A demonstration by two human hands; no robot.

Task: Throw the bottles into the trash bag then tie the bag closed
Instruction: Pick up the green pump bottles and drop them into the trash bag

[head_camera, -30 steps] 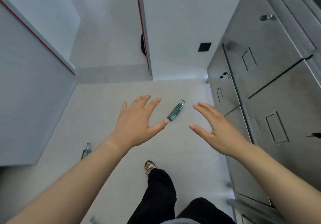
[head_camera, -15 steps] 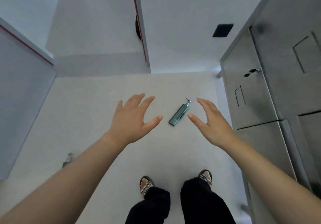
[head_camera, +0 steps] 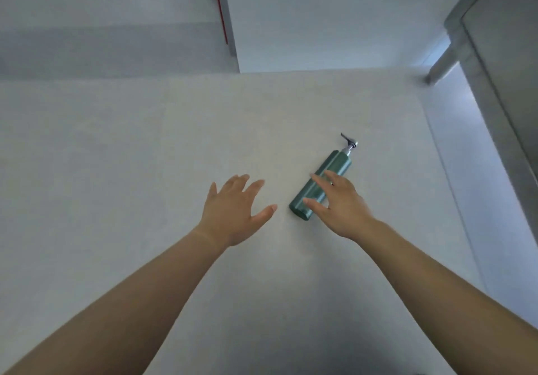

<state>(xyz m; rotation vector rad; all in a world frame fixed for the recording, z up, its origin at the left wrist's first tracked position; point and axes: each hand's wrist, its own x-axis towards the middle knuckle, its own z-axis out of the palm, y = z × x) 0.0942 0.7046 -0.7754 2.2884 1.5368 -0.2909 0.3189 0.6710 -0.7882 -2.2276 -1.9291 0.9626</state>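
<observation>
**A:** so where's the bottle sitting right now?

**B:** The green pump bottle is lying on its side on the pale floor, silver pump head pointing away from the person and up toward the right, base end nearest them. It's lying at a slant, not square to anything.

**A:** and the hands?

**B:** The right hand is reaching over the lower half of the bottle with fingers spread wide, not gripping anything. Can't tell if the fingertips are actually touching it or just hovering over it. The left hand is hanging just beside the base end, palm down, fingers splayed too, holding nothing, with a bit of bare floor between it and the bottle.

**A:** anything else around?

**B:** A metal cabinet is standing off to the right, well apart from the bottle, and white walls are running along the far edge.
</observation>
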